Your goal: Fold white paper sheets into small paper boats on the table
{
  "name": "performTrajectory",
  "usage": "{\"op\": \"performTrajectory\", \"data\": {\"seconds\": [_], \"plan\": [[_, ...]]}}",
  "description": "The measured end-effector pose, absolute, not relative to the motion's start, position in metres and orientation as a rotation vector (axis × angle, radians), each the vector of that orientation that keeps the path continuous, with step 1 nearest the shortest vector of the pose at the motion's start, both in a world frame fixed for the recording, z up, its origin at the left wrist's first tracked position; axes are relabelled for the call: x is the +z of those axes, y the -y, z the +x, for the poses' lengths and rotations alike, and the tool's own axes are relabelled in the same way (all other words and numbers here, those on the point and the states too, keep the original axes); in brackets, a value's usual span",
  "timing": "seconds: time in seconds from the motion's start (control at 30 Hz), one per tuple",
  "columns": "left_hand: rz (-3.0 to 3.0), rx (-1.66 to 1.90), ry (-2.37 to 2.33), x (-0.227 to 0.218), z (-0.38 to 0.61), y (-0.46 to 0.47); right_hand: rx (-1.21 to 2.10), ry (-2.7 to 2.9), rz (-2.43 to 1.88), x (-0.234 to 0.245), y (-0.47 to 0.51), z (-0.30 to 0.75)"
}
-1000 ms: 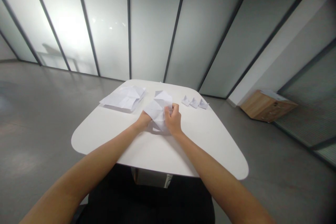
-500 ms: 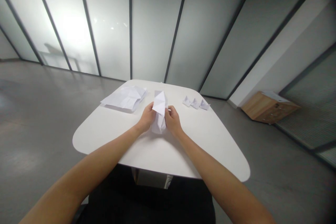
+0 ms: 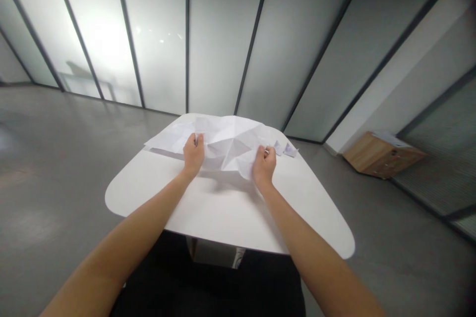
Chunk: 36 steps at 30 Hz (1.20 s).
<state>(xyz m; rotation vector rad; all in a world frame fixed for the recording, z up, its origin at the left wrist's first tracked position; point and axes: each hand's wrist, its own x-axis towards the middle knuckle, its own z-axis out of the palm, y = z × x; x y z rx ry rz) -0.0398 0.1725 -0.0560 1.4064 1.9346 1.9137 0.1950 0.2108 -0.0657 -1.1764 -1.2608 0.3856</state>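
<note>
The person is holding a creased white sheet of paper (image 3: 231,142) spread out between both hands, just above the far half of the white surface (image 3: 223,213). The left hand (image 3: 193,154) is pinching the sheet's left edge with fingers curled over it, and the right hand (image 3: 265,164) is gripping the lower right edge in a closed fist, so both hands are closing on the paper. The sheet is looking very light and thin. It is sagging a little in the middle, and many fold lines are crossing it, so it is likely limp rather than stiff, easy to tear along a crease, and prone to crumpling under a hard squeeze. Its edges and corners, where the hands are now, seem the safest places to take hold. A loose stack of paper (image 3: 163,141) is lying just beyond the left hand, partly behind the sheet, and small folded paper pieces (image 3: 286,149) are peeking out past the right hand. No container is showing on the surface. A wooden cabinet (image 3: 383,154) is standing on the floor well apart to the right, and its contents are hidden.
</note>
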Motion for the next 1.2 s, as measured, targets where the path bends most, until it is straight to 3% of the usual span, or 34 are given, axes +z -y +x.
{"op": "performTrajectory", "data": {"seconds": [0.37,0.6,0.87,1.03,1.2], "plan": [[1.724,1.434,-2.051,-0.045,-0.112,-0.180,0.479,1.614,-1.400,-0.095,-0.255,0.232],[1.343,1.286,-1.501,-0.070,-0.107,-0.172,0.417,1.719,-1.532,-0.101,-0.262,0.242],[0.879,1.718,-1.160,-0.038,-0.127,-0.196,1.042,1.232,-1.305,-0.096,-0.259,0.244],[0.526,2.061,-1.375,-0.042,-0.170,-0.208,1.060,1.242,-1.320,-0.093,-0.254,0.242],[0.531,1.981,-1.615,-0.066,-0.188,-0.187,1.041,1.305,-1.345,-0.092,-0.254,0.239]]}}
